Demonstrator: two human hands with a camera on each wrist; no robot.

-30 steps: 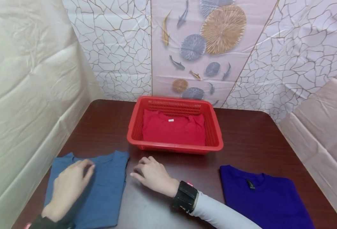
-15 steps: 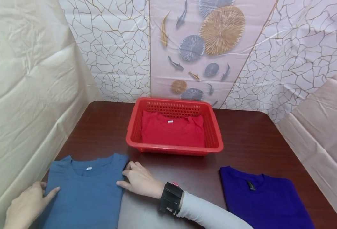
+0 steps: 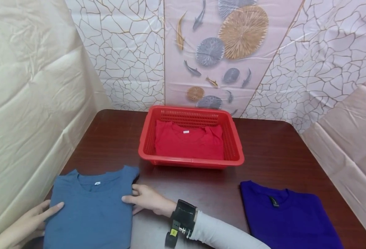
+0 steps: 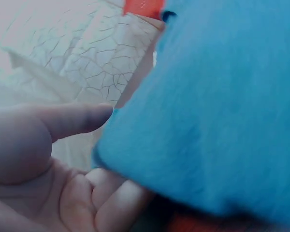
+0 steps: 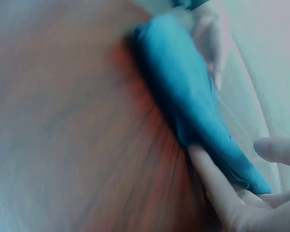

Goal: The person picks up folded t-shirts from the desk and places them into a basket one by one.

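A folded blue T-shirt [image 3: 92, 207] lies at the left front of the table, its neckline and white label facing away from me. My left hand [image 3: 27, 223] holds its left edge, thumb on top. In the left wrist view, fingers [image 4: 121, 203] of that hand reach under the cloth [image 4: 208, 106]. At the opposite edge my right hand [image 3: 147, 199] grips the shirt between thumb and fingers. The right wrist view has fingers [image 5: 215, 181] tucked below the folded side [image 5: 183, 92], which looks raised along its underside.
A red plastic basket [image 3: 190, 161] with a folded red T-shirt [image 3: 189, 143] inside stands at the table's back middle. A folded purple T-shirt [image 3: 290, 218] lies at the right front. Cloth hangings [image 3: 124, 52] enclose the table [image 3: 270, 148] at the back and sides.
My left hand has moved from above the blue T-shirt to its left edge. The right hand has come left to the shirt's right edge, and both now have fingers under it.
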